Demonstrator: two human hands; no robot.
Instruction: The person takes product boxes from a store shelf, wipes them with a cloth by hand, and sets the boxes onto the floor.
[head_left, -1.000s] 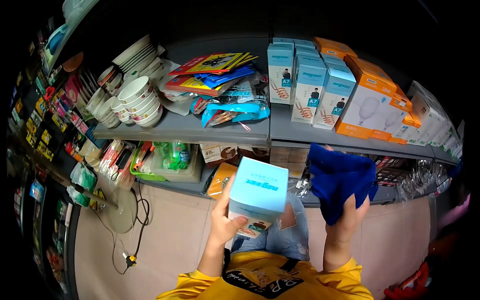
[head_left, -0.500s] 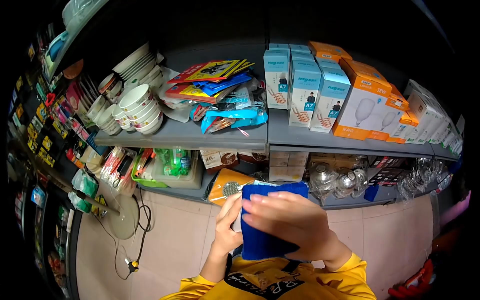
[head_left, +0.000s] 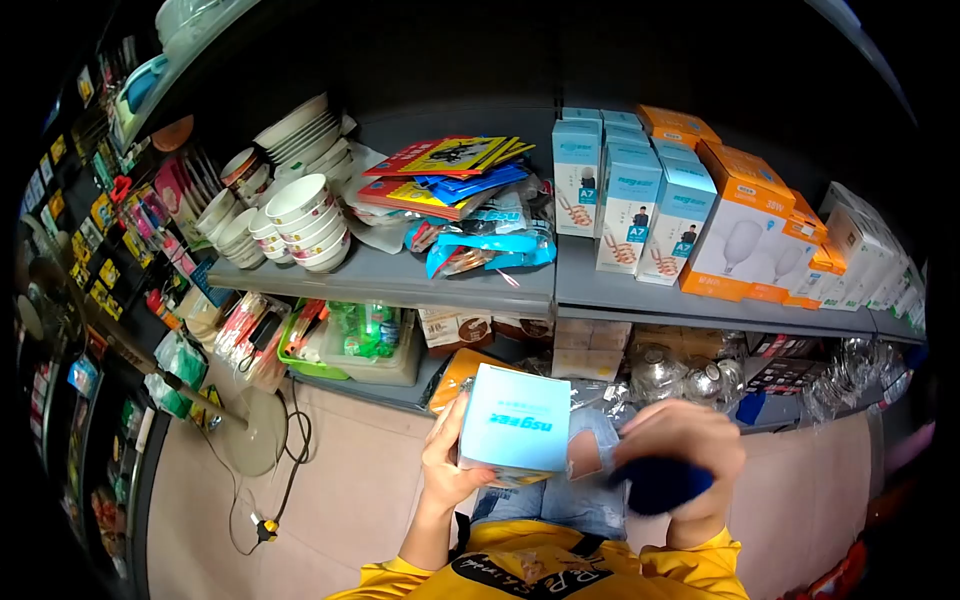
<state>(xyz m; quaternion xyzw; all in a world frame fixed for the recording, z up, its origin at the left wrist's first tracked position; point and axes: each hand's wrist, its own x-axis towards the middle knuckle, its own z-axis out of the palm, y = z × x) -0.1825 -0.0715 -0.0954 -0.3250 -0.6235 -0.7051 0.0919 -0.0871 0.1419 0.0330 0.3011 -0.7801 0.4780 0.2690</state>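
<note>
My left hand [head_left: 443, 468] is closed around the side of a light blue and white box [head_left: 515, 420], held in front of my body with its printed blue end facing up. To the right of the box, my right hand [head_left: 688, 438] grips a dark blue cloth [head_left: 662, 487], which hangs bunched below the fingers. Motion blurs this hand and the cloth. The cloth is apart from the box. Similar light blue boxes [head_left: 630, 205] stand upright on the grey shelf [head_left: 480, 288] ahead.
Stacked bowls [head_left: 310, 220] and packets of coloured cards [head_left: 440, 170] sit on the shelf's left. Orange bulb boxes [head_left: 740, 225] stand at right. Below are a green-rimmed bin [head_left: 385, 360] and wrapped metal items [head_left: 655, 370]. A fan base [head_left: 250, 435] and cable [head_left: 300, 430] are on the floor.
My right hand has moved right and down with the cloth, off the box, uncovering its printed end. The box in my left hand now shows fully. The view has shifted slightly.
</note>
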